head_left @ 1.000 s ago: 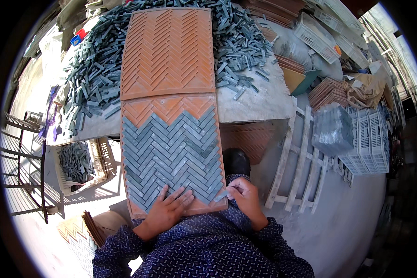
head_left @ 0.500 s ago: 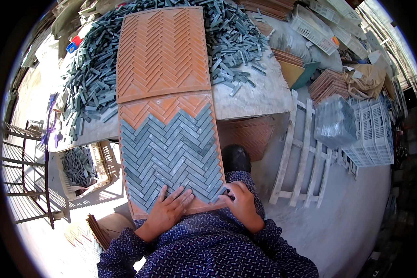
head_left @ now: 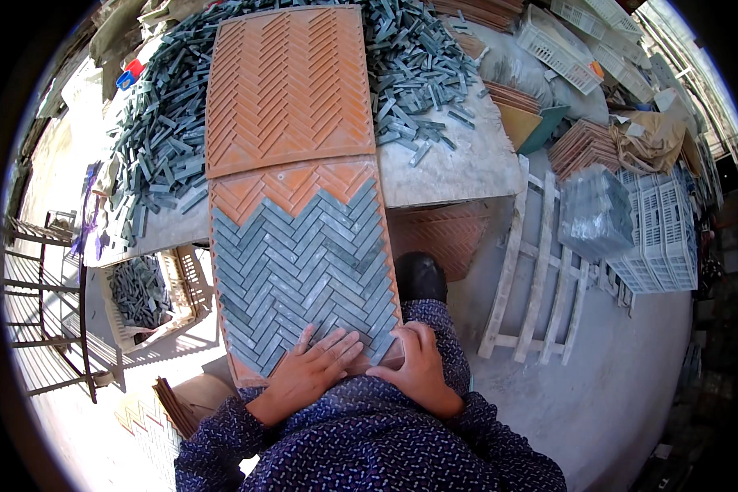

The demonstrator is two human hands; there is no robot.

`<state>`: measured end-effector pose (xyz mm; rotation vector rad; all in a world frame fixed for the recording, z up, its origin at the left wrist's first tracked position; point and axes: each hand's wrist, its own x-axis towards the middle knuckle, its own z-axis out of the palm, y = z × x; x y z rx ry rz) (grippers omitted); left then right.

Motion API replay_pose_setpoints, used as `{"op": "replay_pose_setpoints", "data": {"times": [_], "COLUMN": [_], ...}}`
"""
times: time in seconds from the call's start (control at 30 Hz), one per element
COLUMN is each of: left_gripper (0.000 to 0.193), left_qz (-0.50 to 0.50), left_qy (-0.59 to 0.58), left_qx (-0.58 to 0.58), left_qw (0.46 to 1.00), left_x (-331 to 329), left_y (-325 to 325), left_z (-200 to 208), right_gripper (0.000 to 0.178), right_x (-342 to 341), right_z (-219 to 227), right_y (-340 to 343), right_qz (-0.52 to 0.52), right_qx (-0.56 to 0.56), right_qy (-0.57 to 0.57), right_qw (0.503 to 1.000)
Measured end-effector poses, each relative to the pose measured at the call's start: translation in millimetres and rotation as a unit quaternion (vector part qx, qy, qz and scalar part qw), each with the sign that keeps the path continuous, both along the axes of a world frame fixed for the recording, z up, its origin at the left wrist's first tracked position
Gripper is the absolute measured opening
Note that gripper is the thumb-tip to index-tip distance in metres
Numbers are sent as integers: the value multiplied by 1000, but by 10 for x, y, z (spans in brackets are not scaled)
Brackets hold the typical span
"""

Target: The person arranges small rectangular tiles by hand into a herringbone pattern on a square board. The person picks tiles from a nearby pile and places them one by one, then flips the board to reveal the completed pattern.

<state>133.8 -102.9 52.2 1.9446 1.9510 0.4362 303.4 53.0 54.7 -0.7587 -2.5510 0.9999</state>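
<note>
Grey-green strip tiles lie in a herringbone pattern in an orange mould tray, whose near end rests at my lap. Flat across the tiles near that end is my left hand, open, fingers stretched and pointing up to the right. My right hand is bent round the tray's near right corner, its thumb on the near edge and its fingers at the right side. A second orange mould tray with empty slots lies beyond, meeting the far end of the first.
Loose strip tiles are heaped on the table around the far tray. A crate of tiles stands on the floor to the left. At right are a wooden pallet, a wrapped bundle and white crates.
My left hand has slid right across the tiles, nearer the right hand. My right thumb has shifted left along the tray's near edge.
</note>
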Motion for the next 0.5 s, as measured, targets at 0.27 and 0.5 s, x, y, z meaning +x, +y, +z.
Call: {"op": "replay_pose_setpoints", "data": {"times": [0.27,0.5], "left_gripper": [62,61], "left_qz": [-24,-13], "left_qy": [49,67], "left_qx": [-40,-22], "left_qw": [998,997], "left_x": [63,111], "left_y": [134,61], "left_z": [-3,-97], "right_gripper": [80,79], "right_x": [5,97], "right_z": [-271,-220], "right_y": [-4,-8], "right_qz": [-37,4], "right_qx": [23,69], "right_qy": [0,-11], "right_qw": [999,998]}}
